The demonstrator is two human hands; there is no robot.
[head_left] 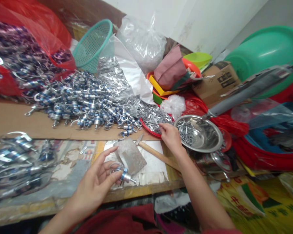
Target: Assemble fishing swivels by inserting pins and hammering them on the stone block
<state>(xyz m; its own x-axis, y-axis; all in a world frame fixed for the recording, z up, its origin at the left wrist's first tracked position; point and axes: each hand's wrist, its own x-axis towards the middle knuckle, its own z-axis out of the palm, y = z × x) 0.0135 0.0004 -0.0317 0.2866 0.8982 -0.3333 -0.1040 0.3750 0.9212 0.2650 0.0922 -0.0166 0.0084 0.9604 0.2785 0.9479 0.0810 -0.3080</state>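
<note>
Your L hand (97, 180), part-curled, pinches blue/silver hook fitting (124, 175) just beside grey block (134, 154). Your R hand (171, 137), part-curled, is at metal strips (155, 116) in red tray (146, 127); can't tell if gripping any. Caution: insuff. pinch pressure could drop fitting.

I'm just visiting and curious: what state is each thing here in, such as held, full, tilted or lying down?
Left hand: thumb and fingers gripping a fitting.
Hook fitting: held.
Right hand: fingertips at the metal pieces; grip unclear.
Red dish: heaped.
Steel bowl: partly filled.
Hammer: lying down, unheld.
Grey block: resting, unheld.
Teal basket: tilted.
Red bag: open, full.
Green tub: tilted.
</note>
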